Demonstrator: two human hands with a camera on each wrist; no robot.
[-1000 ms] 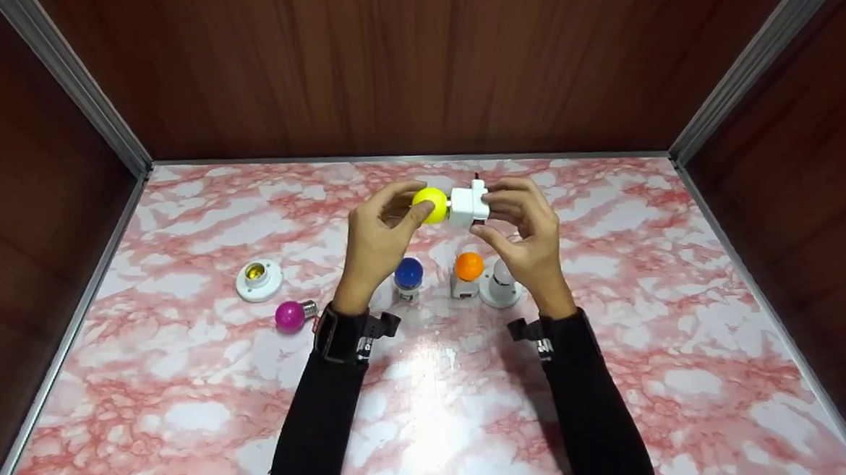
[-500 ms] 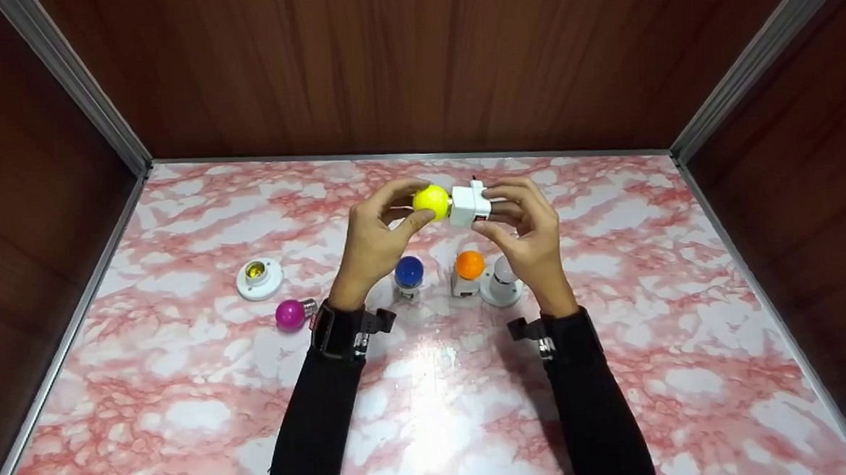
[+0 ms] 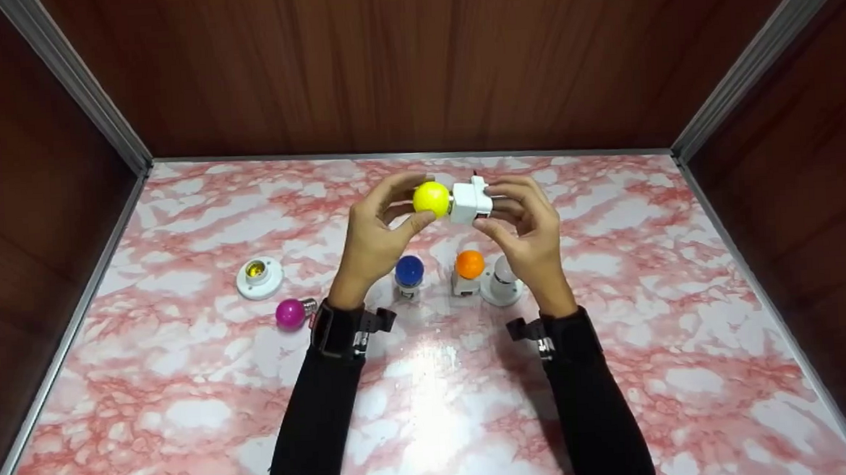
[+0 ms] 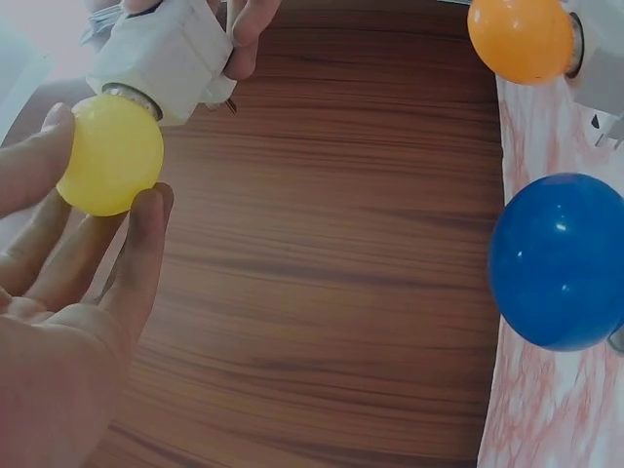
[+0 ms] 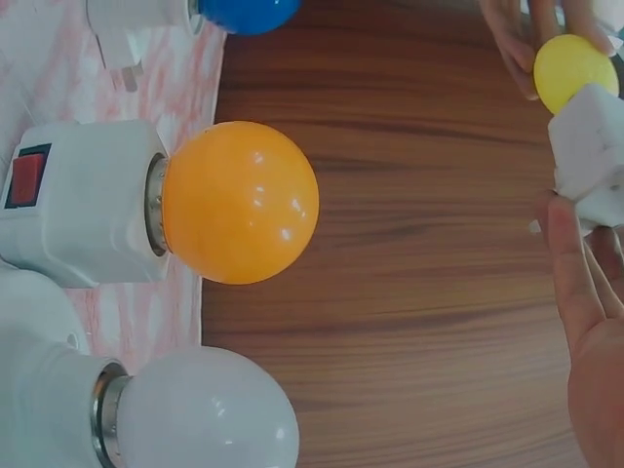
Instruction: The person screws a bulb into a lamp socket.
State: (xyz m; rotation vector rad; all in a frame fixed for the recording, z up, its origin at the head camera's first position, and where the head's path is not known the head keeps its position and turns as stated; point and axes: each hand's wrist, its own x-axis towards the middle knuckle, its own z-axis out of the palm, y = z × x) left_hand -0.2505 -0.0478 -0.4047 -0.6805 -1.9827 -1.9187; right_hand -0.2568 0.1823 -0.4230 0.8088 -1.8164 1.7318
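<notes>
Between thumb and fingers, my left hand (image 3: 376,236) pinches a yellow light bulb (image 3: 431,200) by its globe, held above the table. Its metal base sits at the mouth of a white plug-in bulb socket (image 4: 161,60), with a little metal showing between them. My right hand (image 3: 527,228) grips that socket (image 3: 469,202) from the other side, thumb below and fingers behind. A red switch and a dark plug pin show on the socket. In the right wrist view the yellow bulb (image 5: 573,73) and white socket line up, both hands around them.
Standing nearer me are a blue bulb (image 3: 409,271) in a holder, an orange bulb (image 3: 470,264) in a switched plug-in socket, and a white bulb (image 3: 504,270) in a round base. At left lie an unfilled round bulb holder (image 3: 260,278) and a magenta bulb (image 3: 291,314). Wooden walls (image 3: 414,64) enclose the marbled table.
My left fingers have shifted slightly around the yellow bulb, the thumb now lower on its globe. Bulb and socket have risen a little and tilted slightly; both hands keep hold.
</notes>
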